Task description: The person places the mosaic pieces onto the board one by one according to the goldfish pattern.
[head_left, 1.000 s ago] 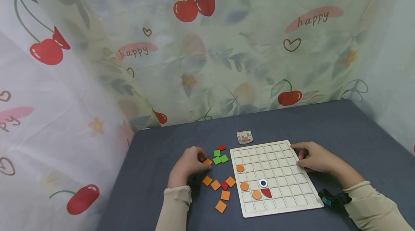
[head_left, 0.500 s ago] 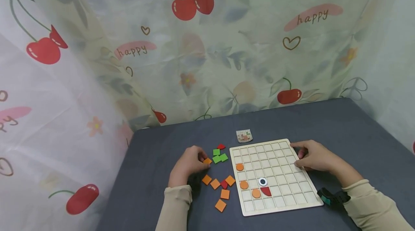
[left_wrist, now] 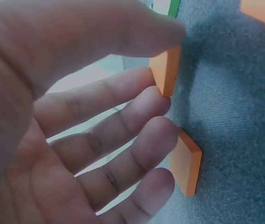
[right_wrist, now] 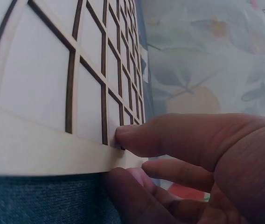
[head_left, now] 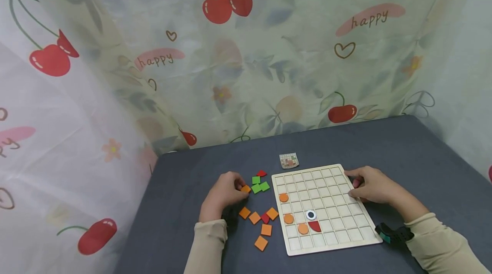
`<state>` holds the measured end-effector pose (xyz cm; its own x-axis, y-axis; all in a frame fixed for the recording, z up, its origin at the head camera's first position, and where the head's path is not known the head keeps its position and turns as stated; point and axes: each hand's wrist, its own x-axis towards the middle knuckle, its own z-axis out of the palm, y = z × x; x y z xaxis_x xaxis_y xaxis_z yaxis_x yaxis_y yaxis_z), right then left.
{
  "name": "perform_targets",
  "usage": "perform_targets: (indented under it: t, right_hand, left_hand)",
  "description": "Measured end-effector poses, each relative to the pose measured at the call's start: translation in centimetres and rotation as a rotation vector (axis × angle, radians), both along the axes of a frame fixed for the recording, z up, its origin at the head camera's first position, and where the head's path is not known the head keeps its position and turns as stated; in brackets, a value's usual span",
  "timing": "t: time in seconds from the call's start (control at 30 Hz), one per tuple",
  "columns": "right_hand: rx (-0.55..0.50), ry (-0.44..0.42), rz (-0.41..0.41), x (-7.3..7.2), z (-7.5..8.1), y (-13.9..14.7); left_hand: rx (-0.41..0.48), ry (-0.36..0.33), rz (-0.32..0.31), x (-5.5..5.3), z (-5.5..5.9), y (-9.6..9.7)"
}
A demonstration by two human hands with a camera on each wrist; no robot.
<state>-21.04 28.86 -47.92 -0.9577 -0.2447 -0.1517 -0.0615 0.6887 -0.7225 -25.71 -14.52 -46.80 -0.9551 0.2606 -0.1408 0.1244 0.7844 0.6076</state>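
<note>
Hand (L) pinches orange sq.

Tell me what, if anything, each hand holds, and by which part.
Left hand: an orange tile, apparently by its edges. Right hand: the board, by its right edge near the far corner.

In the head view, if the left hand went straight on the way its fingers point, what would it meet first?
The left hand, pinching an orange square tile, would probably meet the nearest green square tile, unless it passes above; its height is unclear.
</note>
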Motion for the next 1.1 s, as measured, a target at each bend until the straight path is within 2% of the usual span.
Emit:
perform_targets:
  t: [0.33,0.67,0.8,0.97,1.1]
  right_hand:
    - [0.003,0.013,0.028,0.2,0.0,-0.4]
    - [0.019,0.026,0.011,0.2,-0.2,-0.7]
    - [0.021,0.023,0.008,0.1,-0.3,-0.7]
    - [0.019,0.025,0.016,0.1,-0.2,-0.7]
    - [-0.025,0.012,0.012,0.2,-0.2,-0.4]
  left_hand:
    - [0.043,0.049,-0.037,0.1,0.0,0.6]
    - [0.063,0.079,-0.052,0.2,0.3,1.7]
    - [0.085,0.099,-0.091,0.9,0.8,3.0]
    - [0.101,0.121,-0.171,1.9,1.2,5.2]
    - [0.100,0.117,-0.217,2.4,1.3,6.5]
